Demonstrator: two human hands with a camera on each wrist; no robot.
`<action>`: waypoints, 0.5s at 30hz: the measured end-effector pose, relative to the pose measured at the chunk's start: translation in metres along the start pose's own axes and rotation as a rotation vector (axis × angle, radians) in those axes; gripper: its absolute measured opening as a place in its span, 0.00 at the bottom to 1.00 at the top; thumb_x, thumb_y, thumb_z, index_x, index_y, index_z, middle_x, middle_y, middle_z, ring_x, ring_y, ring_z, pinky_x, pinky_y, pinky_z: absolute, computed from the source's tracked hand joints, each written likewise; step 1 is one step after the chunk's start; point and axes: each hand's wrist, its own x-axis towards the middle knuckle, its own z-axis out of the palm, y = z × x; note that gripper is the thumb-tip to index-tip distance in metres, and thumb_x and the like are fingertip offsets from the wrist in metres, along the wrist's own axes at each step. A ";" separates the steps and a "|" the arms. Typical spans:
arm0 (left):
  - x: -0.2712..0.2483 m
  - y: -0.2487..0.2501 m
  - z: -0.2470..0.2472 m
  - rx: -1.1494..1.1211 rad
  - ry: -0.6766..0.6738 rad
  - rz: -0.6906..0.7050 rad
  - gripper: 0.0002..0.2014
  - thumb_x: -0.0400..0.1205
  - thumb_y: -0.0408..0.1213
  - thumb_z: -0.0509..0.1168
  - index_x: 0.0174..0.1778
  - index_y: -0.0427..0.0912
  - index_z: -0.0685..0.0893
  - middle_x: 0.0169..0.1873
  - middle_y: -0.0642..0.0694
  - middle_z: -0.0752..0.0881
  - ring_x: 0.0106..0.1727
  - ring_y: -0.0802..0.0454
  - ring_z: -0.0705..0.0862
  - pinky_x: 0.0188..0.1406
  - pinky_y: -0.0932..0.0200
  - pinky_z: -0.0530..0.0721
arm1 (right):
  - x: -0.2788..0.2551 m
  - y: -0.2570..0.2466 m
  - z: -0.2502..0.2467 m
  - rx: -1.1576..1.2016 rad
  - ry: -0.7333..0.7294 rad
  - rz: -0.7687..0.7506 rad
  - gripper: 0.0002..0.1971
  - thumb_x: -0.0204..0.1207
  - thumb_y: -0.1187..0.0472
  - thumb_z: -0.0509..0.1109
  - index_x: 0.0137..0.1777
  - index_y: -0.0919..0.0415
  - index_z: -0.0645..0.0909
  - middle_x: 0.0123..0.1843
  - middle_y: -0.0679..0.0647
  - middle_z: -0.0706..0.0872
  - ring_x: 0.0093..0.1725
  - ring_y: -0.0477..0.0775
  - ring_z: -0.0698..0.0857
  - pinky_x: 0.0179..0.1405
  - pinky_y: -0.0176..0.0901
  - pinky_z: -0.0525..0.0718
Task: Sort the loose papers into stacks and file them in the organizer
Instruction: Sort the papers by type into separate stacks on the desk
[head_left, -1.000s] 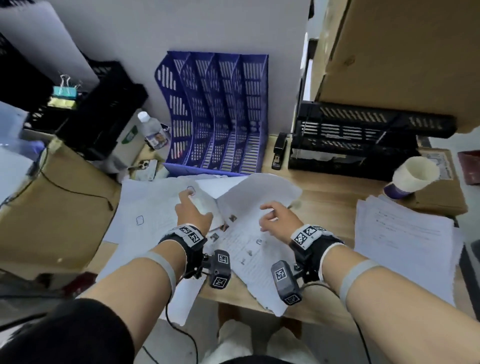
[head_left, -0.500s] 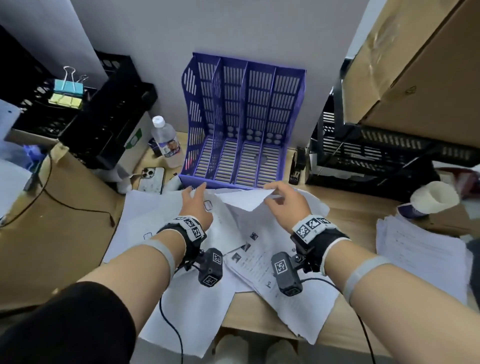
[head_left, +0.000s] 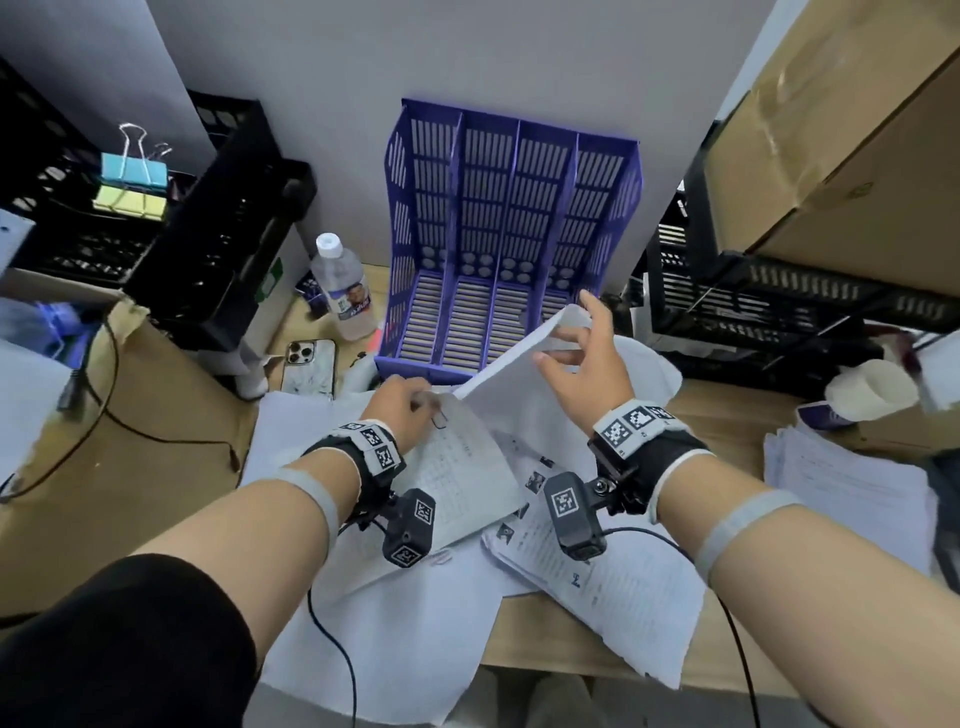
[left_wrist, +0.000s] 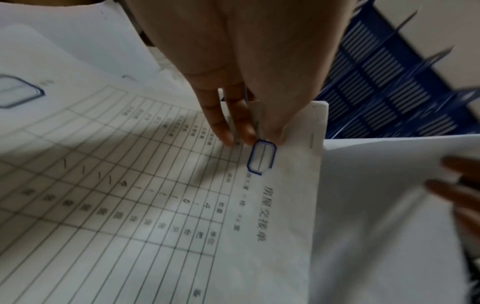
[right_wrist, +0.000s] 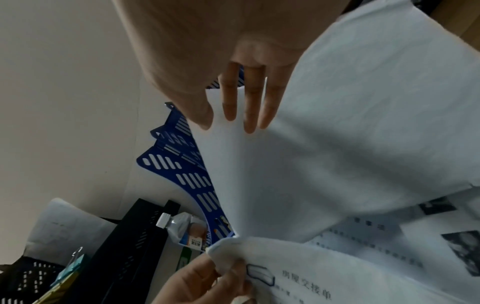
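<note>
A blue slotted organizer stands empty against the wall. Loose white papers cover the desk in front of it. My left hand pinches the top corner of a printed table sheet that carries a blue paper clip. My right hand holds up a blank white sheet by its far edge, thumb against fingers, lifted above the pile just before the organizer. In the right wrist view the lifted sheet curves under my fingers.
A second paper stack lies at the right. A water bottle and a phone sit left of the organizer. Black trays and a cardboard box stand at the right, a paper cup beside them. Black crates hold binder clips at the left.
My right hand has raised the white sheet higher and nearer the organizer. My left hand has shifted right onto the clipped table sheet's corner. The head view has moved closer.
</note>
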 end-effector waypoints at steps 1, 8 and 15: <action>-0.001 0.004 -0.007 -0.046 0.017 0.024 0.19 0.82 0.33 0.64 0.26 0.55 0.71 0.27 0.52 0.75 0.35 0.49 0.76 0.40 0.57 0.80 | 0.000 -0.005 0.002 0.016 -0.005 -0.002 0.38 0.77 0.61 0.72 0.81 0.49 0.55 0.57 0.45 0.82 0.51 0.46 0.87 0.50 0.34 0.83; -0.012 0.065 -0.072 -0.337 -0.064 0.184 0.06 0.82 0.34 0.69 0.41 0.49 0.84 0.35 0.47 0.86 0.39 0.50 0.88 0.46 0.47 0.88 | 0.010 -0.054 0.003 -0.071 -0.139 -0.077 0.19 0.76 0.54 0.73 0.63 0.57 0.75 0.59 0.46 0.88 0.58 0.49 0.87 0.64 0.50 0.83; -0.021 0.138 -0.115 -0.479 -0.125 0.236 0.07 0.84 0.32 0.64 0.46 0.49 0.83 0.37 0.48 0.84 0.40 0.52 0.83 0.50 0.49 0.84 | 0.003 -0.120 -0.045 -0.312 -0.298 -0.263 0.13 0.77 0.51 0.71 0.60 0.48 0.78 0.55 0.44 0.88 0.52 0.46 0.89 0.58 0.52 0.88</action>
